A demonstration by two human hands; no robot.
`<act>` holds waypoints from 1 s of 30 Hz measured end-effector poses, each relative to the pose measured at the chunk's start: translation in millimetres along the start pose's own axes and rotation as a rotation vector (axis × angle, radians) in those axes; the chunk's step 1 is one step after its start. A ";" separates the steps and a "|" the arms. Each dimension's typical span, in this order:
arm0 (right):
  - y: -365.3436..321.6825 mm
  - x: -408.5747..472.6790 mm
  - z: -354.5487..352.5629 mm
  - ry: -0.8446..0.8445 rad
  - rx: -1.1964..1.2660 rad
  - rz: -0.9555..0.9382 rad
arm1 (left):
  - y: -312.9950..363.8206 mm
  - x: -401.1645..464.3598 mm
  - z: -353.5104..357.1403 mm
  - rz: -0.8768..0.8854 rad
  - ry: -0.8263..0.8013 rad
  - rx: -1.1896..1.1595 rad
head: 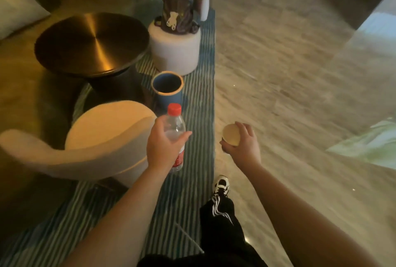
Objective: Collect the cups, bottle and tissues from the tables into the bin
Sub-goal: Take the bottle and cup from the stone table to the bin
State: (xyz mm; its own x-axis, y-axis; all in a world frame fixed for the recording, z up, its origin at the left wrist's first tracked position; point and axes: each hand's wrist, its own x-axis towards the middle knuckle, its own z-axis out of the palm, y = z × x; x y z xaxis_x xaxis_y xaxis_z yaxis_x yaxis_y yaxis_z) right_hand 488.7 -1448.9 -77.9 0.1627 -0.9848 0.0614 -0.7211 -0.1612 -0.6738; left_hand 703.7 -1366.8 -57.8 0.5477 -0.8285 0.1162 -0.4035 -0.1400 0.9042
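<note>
My left hand (162,146) grips a clear plastic bottle (175,126) with a red cap, held upright just in front of the blue bin (167,95). That bin is a round cylinder with a pale rim, standing open on the striped rug. My right hand (244,144) holds a paper cup (231,135), its open mouth facing me, to the right of the bottle above the rug's edge. No tissues show in this view.
A round brass-topped table (92,44) stands left of the bin. A cream armchair (102,140) sits at my near left. A white stool (174,50) carries a dark figure behind the bin. Pale stone floor (289,74) spreads to the right. My shoe (221,184) steps forward.
</note>
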 end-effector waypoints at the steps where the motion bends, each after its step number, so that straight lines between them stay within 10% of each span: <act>1: 4.6 35.5 2.7 -0.017 0.003 -0.024 | -0.4 25.8 16.2 -0.012 0.021 -0.003; 14: 28.1 382.3 11.5 -0.272 -0.014 -0.170 | 11.4 280.5 149.1 -0.263 0.195 0.044; 30: -35.7 691.6 196.5 -0.672 -0.144 -0.377 | -102.5 556.0 191.1 -0.519 0.460 0.040</act>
State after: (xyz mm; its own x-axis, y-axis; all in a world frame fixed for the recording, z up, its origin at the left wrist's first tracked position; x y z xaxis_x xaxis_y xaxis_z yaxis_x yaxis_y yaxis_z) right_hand 759.3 -2111.3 -156.0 0.7538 -0.6182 -0.2227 -0.6086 -0.5290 -0.5914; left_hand 909.6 -1916.7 -164.4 0.9288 -0.3361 -0.1564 -0.0272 -0.4828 0.8753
